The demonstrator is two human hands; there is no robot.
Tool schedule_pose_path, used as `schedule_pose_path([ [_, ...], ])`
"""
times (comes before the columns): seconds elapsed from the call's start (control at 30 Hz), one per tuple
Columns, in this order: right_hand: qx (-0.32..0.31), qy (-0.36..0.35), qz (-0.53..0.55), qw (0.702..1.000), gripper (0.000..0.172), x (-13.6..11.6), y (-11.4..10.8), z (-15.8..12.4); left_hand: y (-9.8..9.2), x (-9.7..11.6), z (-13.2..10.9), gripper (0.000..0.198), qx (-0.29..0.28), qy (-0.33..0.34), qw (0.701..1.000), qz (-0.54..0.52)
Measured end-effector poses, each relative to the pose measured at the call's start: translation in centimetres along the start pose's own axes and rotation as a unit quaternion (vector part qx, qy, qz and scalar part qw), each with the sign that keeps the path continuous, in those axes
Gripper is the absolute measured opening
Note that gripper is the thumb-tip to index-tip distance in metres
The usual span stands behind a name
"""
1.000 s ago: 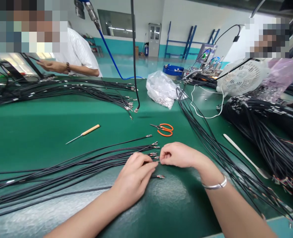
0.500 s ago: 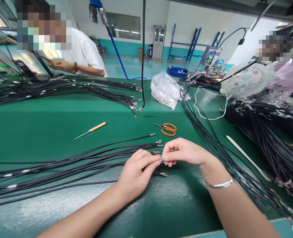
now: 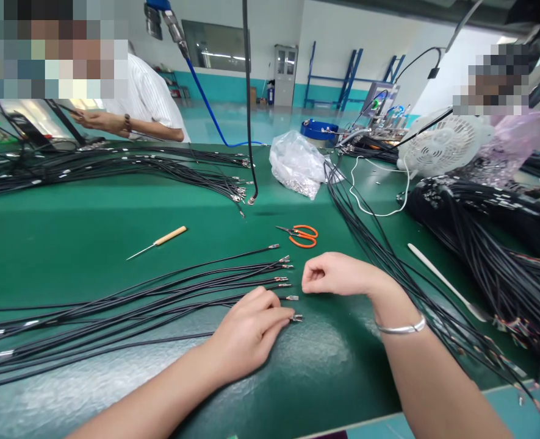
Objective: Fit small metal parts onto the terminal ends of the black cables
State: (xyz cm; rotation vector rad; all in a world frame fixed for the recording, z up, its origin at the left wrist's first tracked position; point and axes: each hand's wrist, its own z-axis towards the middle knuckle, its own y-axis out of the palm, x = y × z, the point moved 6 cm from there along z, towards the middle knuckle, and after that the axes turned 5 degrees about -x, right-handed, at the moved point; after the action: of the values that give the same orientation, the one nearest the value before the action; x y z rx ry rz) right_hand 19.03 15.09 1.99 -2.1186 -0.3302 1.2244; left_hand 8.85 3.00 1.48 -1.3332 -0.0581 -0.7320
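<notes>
The left hand (image 3: 251,329) lies flat on the black cables (image 3: 136,299) on the green surface (image 3: 91,244), fingertips at a terminal end (image 3: 296,317), its grip seemingly not closed. The right hand (image 3: 336,274) curls loosely beside them, apparently empty. Sorting is likely underway; picking one terminal calls for a fine pinch.

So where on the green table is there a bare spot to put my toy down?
There is bare mat around the wooden-handled pick, between the far wires and the near wires. Another bare patch lies at the near edge between the two forearms. It is crowded on the right, under the wire bundle, and by the left hand and right hand.
</notes>
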Motion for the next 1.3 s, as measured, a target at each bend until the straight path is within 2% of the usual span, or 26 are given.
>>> schedule_pose_path([
  [0.13, -0.019, -0.010, -0.045, 0.999, 0.013, 0.4, 1.4, 1.1, 0.3, 0.2, 0.1, 0.022, -0.038, -0.006, 0.999, -0.003],
  [0.17, -0.010, -0.019, -0.061, 0.998, 0.010, 0.2, 1.5, 1.2, 0.2, 0.2, 0.2, 0.022, -0.030, -0.005, 1.000, -0.006],
  [0.23, 0.004, -0.035, -0.055, 0.998, 0.006, -0.2, 1.5, 1.2, -0.2, 0.0, 0.3, 0.023, 0.020, -0.003, 1.000, -0.013],
  [0.37, 0.005, -0.052, 0.128, 0.990, 0.009, -1.2, 0.7, 0.4, -1.6, -0.7, 0.4, 0.027, 0.149, -0.026, 0.988, -0.009],
  [0.47, -0.022, -0.065, 0.254, 0.965, 0.014, -2.1, 0.6, 0.0, -2.0, -0.8, 0.4, 0.028, 0.176, -0.027, 0.984, -0.032],
  [0.6, -0.049, -0.067, 0.294, 0.952, 0.020, -2.6, 1.0, 0.0, -2.4, -0.6, 0.3, 0.025, 0.204, -0.017, 0.977, -0.066],
  [0.77, -0.049, -0.072, 0.299, 0.950, 0.023, -2.5, 1.1, 0.1, -2.8, -0.2, 0.2, 0.021, 0.215, -0.007, 0.974, -0.073],
  [1.07, -0.052, -0.085, 0.294, 0.951, 0.022, -2.7, 1.6, 0.4, -3.1, -0.4, 0.1, 0.017, 0.203, -0.014, 0.977, -0.070],
  [1.3, 0.010, -0.093, 0.247, 0.965, 0.020, -2.4, 0.5, 0.1, -2.6, -1.3, 0.3, 0.018, 0.189, -0.070, 0.970, -0.134],
])
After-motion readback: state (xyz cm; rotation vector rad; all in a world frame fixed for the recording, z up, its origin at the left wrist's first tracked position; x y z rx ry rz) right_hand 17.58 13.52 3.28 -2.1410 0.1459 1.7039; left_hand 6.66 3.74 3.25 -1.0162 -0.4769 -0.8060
